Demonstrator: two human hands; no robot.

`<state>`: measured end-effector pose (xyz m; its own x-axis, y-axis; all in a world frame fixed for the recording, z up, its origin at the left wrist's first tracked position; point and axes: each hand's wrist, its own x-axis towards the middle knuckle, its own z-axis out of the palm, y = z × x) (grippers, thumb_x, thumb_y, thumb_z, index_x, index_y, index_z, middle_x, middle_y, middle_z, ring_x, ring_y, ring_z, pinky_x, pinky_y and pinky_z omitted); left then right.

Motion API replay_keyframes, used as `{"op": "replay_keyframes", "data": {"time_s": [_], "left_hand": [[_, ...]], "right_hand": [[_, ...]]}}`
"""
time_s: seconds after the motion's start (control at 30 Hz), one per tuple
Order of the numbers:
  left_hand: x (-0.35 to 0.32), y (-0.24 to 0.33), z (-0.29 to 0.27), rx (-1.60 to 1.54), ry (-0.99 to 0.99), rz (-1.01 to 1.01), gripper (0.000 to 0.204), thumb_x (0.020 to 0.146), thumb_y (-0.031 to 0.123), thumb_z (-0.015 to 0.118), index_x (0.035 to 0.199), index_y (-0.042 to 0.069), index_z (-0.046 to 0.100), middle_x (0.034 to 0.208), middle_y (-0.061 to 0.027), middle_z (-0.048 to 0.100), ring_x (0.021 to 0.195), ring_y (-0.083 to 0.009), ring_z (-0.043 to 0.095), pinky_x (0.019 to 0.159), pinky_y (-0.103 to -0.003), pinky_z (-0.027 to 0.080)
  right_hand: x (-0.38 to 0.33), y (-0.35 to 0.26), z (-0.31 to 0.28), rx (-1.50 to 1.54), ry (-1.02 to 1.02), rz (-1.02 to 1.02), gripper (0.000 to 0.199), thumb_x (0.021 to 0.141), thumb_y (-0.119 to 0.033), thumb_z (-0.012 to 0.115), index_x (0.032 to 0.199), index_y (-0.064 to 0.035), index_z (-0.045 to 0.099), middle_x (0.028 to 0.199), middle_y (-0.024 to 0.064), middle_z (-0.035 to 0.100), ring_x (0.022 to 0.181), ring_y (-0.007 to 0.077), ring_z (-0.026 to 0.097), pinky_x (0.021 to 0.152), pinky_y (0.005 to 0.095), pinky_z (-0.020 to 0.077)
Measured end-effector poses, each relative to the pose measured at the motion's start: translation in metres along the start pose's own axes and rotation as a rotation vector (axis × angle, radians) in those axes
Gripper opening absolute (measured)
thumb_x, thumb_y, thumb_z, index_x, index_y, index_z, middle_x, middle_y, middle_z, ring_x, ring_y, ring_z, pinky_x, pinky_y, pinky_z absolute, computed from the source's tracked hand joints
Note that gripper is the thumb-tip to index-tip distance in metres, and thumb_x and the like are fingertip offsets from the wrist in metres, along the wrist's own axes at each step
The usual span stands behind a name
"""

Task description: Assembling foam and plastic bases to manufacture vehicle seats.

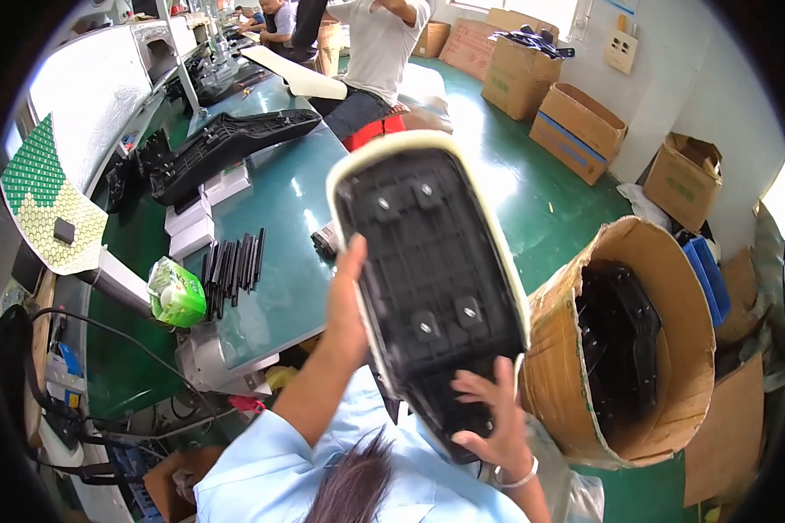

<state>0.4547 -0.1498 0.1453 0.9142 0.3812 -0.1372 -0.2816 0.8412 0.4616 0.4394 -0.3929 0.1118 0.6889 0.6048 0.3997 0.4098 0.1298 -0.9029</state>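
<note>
A long seat (436, 261) of ribbed black plastic, rimmed in smooth cream padding and tapering at one end, is held up just right of the teal counter (283, 283). The left hand (347, 301) grips its side edge; the right hand (501, 427) spreads its fingers at the narrow end, contact unclear. Farther right of the counter, a round cardboard drum (549, 362) holds molded black parts (624, 340). Slim black rods (235, 266) lie on the counter, a green tub (180, 298) at its left edge.
</note>
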Motion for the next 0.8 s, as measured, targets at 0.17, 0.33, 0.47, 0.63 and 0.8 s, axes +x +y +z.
{"op": "replay_keyframes", "data": {"time_s": [0.17,0.33,0.47,0.63,0.8], "left_hand": [[0.034,0.073,0.028,0.137,-0.122,0.229,0.044,0.095,0.036,0.042,0.121,0.001,0.050,0.115,-0.0151,0.059,0.100,-0.0257,0.061,0.089,-0.040,0.049],[0.089,0.124,0.016,0.314,-0.068,0.455,0.045,0.096,0.035,0.037,0.121,0.000,0.049,0.115,-0.0158,0.058,0.101,-0.0264,0.060,0.090,-0.040,0.048],[0.151,0.113,0.023,0.179,-0.025,0.409,0.046,0.095,0.037,0.042,0.123,0.001,0.049,0.119,-0.0153,0.057,0.106,-0.0273,0.057,0.093,-0.041,0.046],[0.240,0.070,0.036,0.496,-0.220,0.362,0.047,0.088,0.037,0.059,0.122,0.007,0.050,0.116,-0.0095,0.058,0.100,-0.0215,0.059,0.089,-0.036,0.048],[0.342,0.056,-0.025,0.643,-0.088,0.060,0.034,0.084,0.020,0.063,0.111,0.006,0.048,0.091,-0.0062,0.060,0.081,-0.0203,0.062,0.061,-0.043,0.055]], "right_hand": [[0.022,0.008,-0.056,-0.861,0.253,-0.027,0.088,0.065,-0.039,0.079,0.132,-0.0005,0.037,0.124,0.0163,0.052,0.118,0.0292,0.046,0.099,0.0421,0.0350],[0.057,0.054,-0.071,0.018,0.161,0.360,0.072,0.067,-0.010,0.075,0.130,0.0001,0.041,0.119,0.0121,0.054,0.109,0.0198,0.052,0.096,0.0316,0.0385],[0.102,0.093,-0.076,0.426,0.299,0.442,0.060,0.067,0.001,0.070,0.123,0.0008,0.049,0.111,0.0086,0.058,0.102,0.0165,0.055,0.092,0.0297,0.0422],[0.134,0.145,-0.089,0.496,0.523,0.453,0.052,0.068,0.006,0.067,0.117,0.0002,0.052,0.102,0.0078,0.062,0.090,0.0155,0.061,0.083,0.0273,0.0483],[0.162,0.181,-0.097,0.379,0.573,0.438,0.051,0.068,0.006,0.067,0.117,0.0002,0.052,0.103,0.0070,0.062,0.092,0.0153,0.059,0.086,0.0285,0.0464]]}}
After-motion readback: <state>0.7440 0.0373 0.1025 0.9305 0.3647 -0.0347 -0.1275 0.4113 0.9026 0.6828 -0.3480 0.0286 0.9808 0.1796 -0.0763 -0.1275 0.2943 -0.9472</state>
